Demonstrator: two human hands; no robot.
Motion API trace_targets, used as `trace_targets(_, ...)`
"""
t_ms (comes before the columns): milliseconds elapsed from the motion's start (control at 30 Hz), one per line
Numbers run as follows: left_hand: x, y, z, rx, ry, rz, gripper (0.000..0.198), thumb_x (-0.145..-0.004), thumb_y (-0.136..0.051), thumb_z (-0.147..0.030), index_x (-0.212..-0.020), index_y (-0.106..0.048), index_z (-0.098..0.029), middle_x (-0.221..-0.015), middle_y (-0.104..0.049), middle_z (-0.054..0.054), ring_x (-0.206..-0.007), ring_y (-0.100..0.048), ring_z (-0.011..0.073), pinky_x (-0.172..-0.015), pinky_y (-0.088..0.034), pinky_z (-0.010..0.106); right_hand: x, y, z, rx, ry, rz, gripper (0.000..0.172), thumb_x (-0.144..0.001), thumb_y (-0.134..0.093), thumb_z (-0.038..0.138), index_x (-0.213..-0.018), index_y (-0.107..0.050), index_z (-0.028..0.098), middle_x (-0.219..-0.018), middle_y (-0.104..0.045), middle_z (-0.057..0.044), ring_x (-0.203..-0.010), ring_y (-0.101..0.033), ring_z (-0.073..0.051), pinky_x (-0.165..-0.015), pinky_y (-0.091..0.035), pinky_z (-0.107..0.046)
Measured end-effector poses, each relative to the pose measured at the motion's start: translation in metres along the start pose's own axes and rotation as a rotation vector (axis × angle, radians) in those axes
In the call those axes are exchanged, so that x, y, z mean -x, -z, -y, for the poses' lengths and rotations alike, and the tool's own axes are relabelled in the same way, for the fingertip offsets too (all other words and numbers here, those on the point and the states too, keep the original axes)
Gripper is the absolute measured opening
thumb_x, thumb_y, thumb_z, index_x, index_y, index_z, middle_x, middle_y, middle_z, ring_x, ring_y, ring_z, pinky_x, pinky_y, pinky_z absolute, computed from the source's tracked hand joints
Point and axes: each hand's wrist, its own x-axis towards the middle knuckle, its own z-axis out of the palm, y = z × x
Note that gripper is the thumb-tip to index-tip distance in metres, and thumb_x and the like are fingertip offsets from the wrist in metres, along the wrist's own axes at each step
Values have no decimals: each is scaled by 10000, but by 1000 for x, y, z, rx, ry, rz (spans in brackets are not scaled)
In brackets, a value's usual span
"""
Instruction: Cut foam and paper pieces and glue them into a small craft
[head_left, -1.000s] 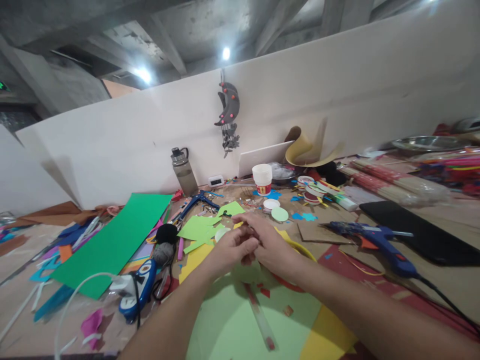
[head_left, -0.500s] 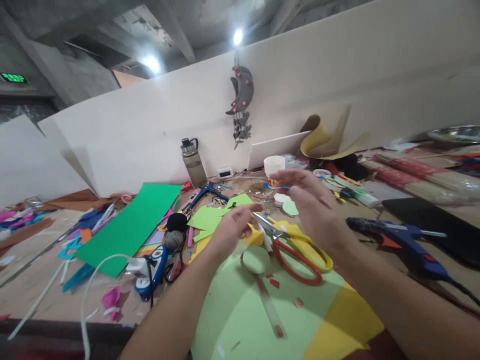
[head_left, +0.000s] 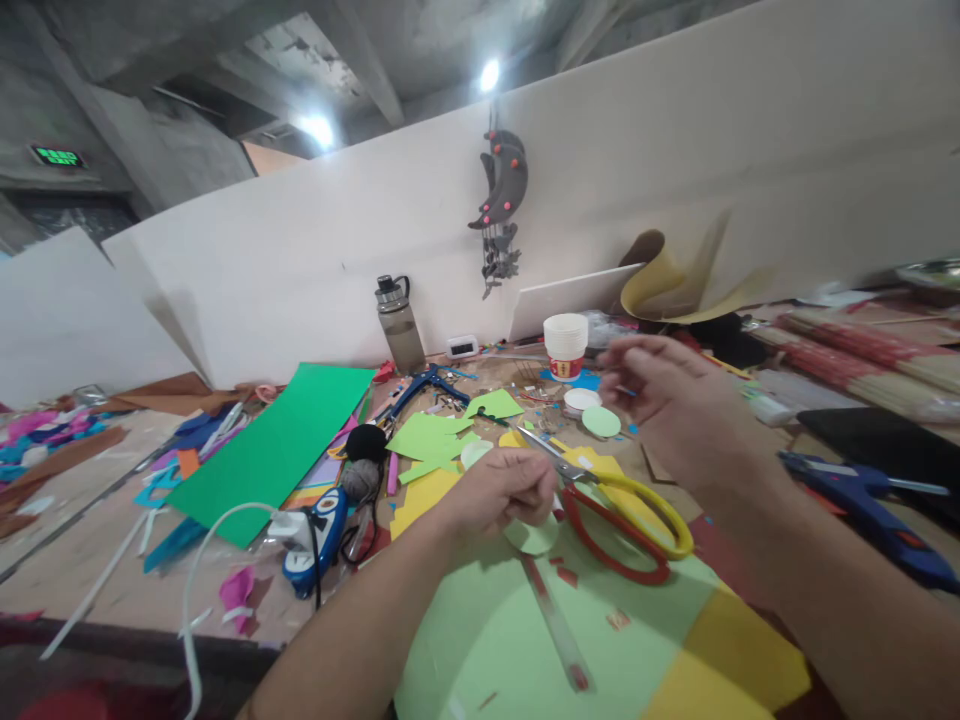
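Observation:
My left hand [head_left: 510, 492] is closed, its fingers curled just above a light green paper disc [head_left: 532, 536]; what they hold, if anything, is hidden. My right hand [head_left: 675, 395] is raised on the right, fingers loosely bent and a little blurred, with nothing visible in them. Between the hands lie scissors [head_left: 666, 512] with one yellow and one red handle, blades parted slightly. Below the disc, a narrow clear strip with red ends [head_left: 556, 625] rests on light green sheets [head_left: 480, 640]. Another pale green disc [head_left: 601, 421] sits left of my right hand.
Paper cups [head_left: 565, 345] and a bottle [head_left: 401, 325] stand at the back. A blue glue gun [head_left: 862, 505] lies at the right. Green sheet [head_left: 277, 445], yarn balls [head_left: 364, 462] and a blue-white device with a cable [head_left: 319, 540] are at the left.
My left hand has moved right and nearer, its fingers curling in over the disc. My right hand has shifted right, away from the cups. The whole view has swung slightly left.

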Motion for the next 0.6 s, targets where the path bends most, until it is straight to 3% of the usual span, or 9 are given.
trace_targets(133, -2, 5, -8, -193, 10, -164, 445, -843, -562, -565, -647, -518, -168, -484, -282, -74, -424, -206, 63, -461, -172, 228, -11, 23, 22, -253, 20, -149, 197, -861, -534, 341, -706, -655, 335, -873, -643, -33, -684, -509, -202, -650, -441, -394)
trace_targets(200, -2, 12, -17, -538, -20, -290, 452, -881, -490, -571, -739, -620, -163, -556, -476, -12, -467, -364, 95, -490, -299, 240, -14, 30, 27, -280, 47, -213, 226, -851, -516, 330, -660, -634, 344, -867, -648, -29, -669, -492, -212, -635, -418, -410)
trace_targets(267, 0, 24, -29, -991, -124, -494, 339, -855, -577, -499, -918, -695, -188, -886, -687, 62, -748, -584, 165, -693, -448, 279, -16, 31, 25, -266, 17, -254, 208, -820, -556, 289, -625, -615, 330, -796, -630, -26, -634, -461, -199, -612, -396, -398)
trace_targets(300, 1, 32, -35, -1153, -159, -605, 333, -872, -567, -455, -1042, -692, -197, -1056, -699, 83, -940, -613, 204, -838, -460, 312, -17, 29, 21, -248, -13, -248, 189, -804, -586, 273, -623, -611, 320, -751, -613, -24, -619, -447, -190, -599, -387, -387)
trace_targets(367, 4, 50, -44, -1379, -137, -767, 318, -906, -525, -343, -1131, -677, -178, -1187, -681, 107, -1127, -585, 236, -1003, -412, 350, -17, 21, 10, -184, -73, -177, 139, -777, -639, 272, -643, -611, 302, -683, -585, -19, -599, -443, -181, -571, -367, -367)
trace_targets(467, 10, 76, -49, -1604, 70, -858, 332, -925, -485, -310, -1155, -678, -168, -1219, -675, 125, -1182, -574, 251, -1046, -396, 358, -11, 6, -8, -60, -113, -24, 120, -745, -685, 327, -667, -626, 258, -675, -574, -11, -567, -442, -146, -525, -351, -321)
trace_targets(600, 14, 93, -40, -1706, 547, -939, 491, -893, -525, -370, -1339, -553, -165, -1291, -626, 183, -1247, -537, 326, -1030, -397, 443, 3, -9, -20, 106, -99, 97, 186, -740, -689, 398, -690, -646, 225, -673, -590, 0, -575, -475, -122, -537, -371, -277)
